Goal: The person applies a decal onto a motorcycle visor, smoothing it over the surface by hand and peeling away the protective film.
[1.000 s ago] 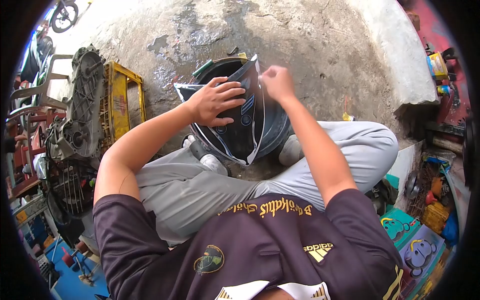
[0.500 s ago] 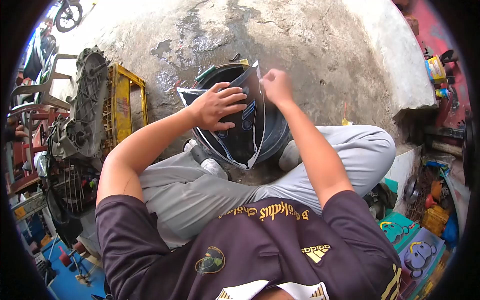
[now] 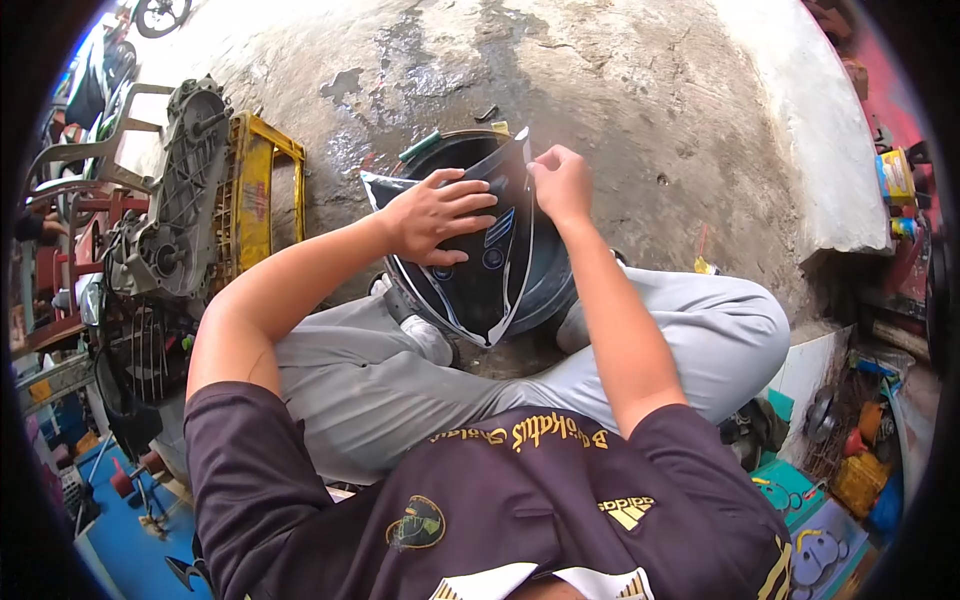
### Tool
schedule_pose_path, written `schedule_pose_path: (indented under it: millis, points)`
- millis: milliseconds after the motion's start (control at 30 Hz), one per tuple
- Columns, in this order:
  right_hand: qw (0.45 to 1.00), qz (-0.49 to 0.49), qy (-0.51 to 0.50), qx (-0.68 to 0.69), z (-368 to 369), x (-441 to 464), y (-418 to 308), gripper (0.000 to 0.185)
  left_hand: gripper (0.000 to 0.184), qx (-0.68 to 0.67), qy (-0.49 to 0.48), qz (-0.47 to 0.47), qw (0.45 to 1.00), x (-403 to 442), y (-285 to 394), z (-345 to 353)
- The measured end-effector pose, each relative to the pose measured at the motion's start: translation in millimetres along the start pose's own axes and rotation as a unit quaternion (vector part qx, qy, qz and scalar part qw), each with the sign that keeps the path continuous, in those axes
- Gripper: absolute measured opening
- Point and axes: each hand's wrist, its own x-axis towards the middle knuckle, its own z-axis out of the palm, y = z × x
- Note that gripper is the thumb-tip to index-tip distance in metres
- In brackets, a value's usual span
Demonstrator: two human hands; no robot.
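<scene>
A glossy black pointed panel with white edges and blue marks (image 3: pixel 480 290) lies across a round black tub (image 3: pixel 555 265) between the legs. My left hand (image 3: pixel 435 217) rests flat on the panel's upper left part, fingers spread. At the right edge, near the upper tip, my right hand (image 3: pixel 562 182) is closed in a pinch between thumb and forefinger. Whatever is between those fingertips is too small to make out. A green cylindrical object (image 3: pixel 419 146) sits at the tub's far rim.
A yellow crate (image 3: pixel 252 200) and a grey metal engine casing (image 3: pixel 185 190) stand at the left, near a chair. Wet patches mark the concrete floor (image 3: pixel 620 120). A raised white ledge (image 3: pixel 835 150) and assorted parts are at the right. A blue surface (image 3: pixel 135 545) is at lower left.
My right hand's blur has gone, and it has stayed pinched beside the panel's edge. My left hand keeps its place on the panel. The whole view has shifted slightly.
</scene>
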Motion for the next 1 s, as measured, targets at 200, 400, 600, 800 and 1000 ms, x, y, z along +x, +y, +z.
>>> schedule_pose_path:
  millis: [200, 400, 600, 800, 1000]
  points:
    - [0.999, 0.01, -0.011, 0.037, 1.8, 0.6, 6.9, 0.014, 0.067, -0.006, -0.008, 0.006, 1.0, 0.6, -3.2, -0.3]
    - [0.987, 0.034, -0.052, 0.148, 7.6, 10.2, -12.2, 0.011, 0.066, -0.009, -0.007, 0.009, 1.0, 0.4, -3.9, 0.8]
    - [0.982, -0.086, -0.055, 0.16, 27.6, -2.4, -25.0, 0.013, 0.067, 0.011, -0.023, 0.013, 1.0, -3.8, -2.6, 4.5]
    - [0.988, -0.127, -0.032, 0.085, 33.9, -0.2, -28.3, 0.012, 0.067, 0.085, -0.004, 0.0, 0.996, -0.2, 7.2, -11.5]
    - [0.985, -0.149, 0.001, 0.081, 30.1, -9.7, -31.9, 0.014, 0.077, 0.072, -0.174, -0.134, 0.973, -2.3, -14.3, -72.7]
